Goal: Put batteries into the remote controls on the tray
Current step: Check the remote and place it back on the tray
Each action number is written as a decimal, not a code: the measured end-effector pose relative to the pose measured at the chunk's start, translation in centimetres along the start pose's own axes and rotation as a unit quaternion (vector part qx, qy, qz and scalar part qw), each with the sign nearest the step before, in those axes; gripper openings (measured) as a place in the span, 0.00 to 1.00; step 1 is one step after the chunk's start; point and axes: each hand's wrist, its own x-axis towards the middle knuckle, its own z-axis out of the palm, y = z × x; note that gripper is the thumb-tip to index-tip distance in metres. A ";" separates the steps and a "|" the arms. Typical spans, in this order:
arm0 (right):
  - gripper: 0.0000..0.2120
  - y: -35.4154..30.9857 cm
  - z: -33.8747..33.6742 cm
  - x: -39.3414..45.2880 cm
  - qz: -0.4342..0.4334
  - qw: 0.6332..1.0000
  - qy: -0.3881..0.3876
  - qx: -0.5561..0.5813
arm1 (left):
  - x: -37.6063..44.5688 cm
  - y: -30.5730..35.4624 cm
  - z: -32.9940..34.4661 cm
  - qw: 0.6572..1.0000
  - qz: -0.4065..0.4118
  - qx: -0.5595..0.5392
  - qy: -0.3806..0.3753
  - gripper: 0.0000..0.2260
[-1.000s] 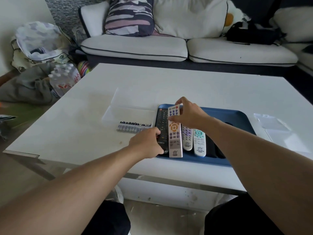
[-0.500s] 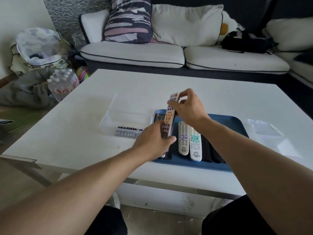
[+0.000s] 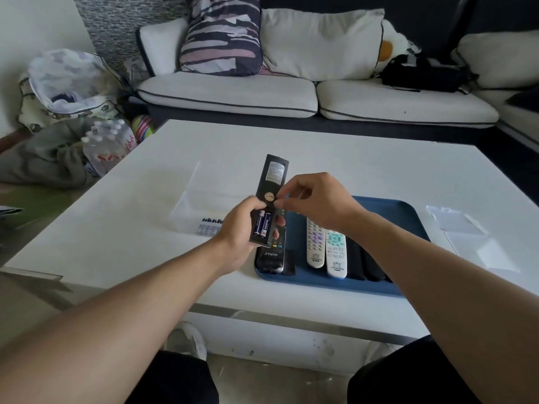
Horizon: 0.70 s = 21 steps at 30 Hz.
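My left hand grips the lower end of a remote control turned back side up, above the left end of the blue tray. Its back is black with a label and a round gold sticker. The battery compartment is uncovered and two blue batteries lie in it. My right hand pinches the remote's right edge near the middle. On the tray lie a black remote, a small black cover, two white remotes and dark remotes.
A clear box with several batteries stands on the white table left of the tray. Clear plastic lids lie to the right. A sofa with cushions stands behind, and bags and bottles sit on the floor at left.
The white remote was lifted off the tray with both hands and flipped over, so its black back and battery compartment now face up. My right hand slid from its top end to its middle.
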 end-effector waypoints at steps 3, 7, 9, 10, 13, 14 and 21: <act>0.05 -0.7 0.3 -0.3 -0.037 0.999 -0.004 -0.005 | 0.2 0.3 -0.1 0.997 0.013 -0.066 -0.030 0.17; 0.07 -0.9 1.0 -0.4 -0.068 0.997 0.016 -0.036 | 0.2 0.7 0.0 0.995 0.015 -0.090 -0.028 0.17; 0.08 -0.8 1.2 -0.4 -0.067 0.997 0.020 -0.037 | 0.3 0.7 -0.1 0.996 0.011 -0.086 -0.020 0.17; 0.10 -0.9 1.3 -0.4 -0.068 0.997 0.015 -0.041 | 0.3 0.7 -0.1 0.997 0.006 -0.082 -0.016 0.18; 0.15 -1.2 1.5 -0.6 -0.074 0.995 -0.010 -0.066 | 0.2 0.8 0.0 0.998 -0.004 -0.069 -0.009 0.20; 0.15 -1.3 1.5 -0.6 -0.077 0.995 -0.013 -0.068 | 0.1 0.8 0.1 0.998 -0.008 -0.068 -0.004 0.20; 0.17 -2.1 1.4 -1.1 -0.094 0.987 -0.022 -0.125 | 0.5 0.5 -0.1 0.997 -0.031 -0.063 0.009 0.26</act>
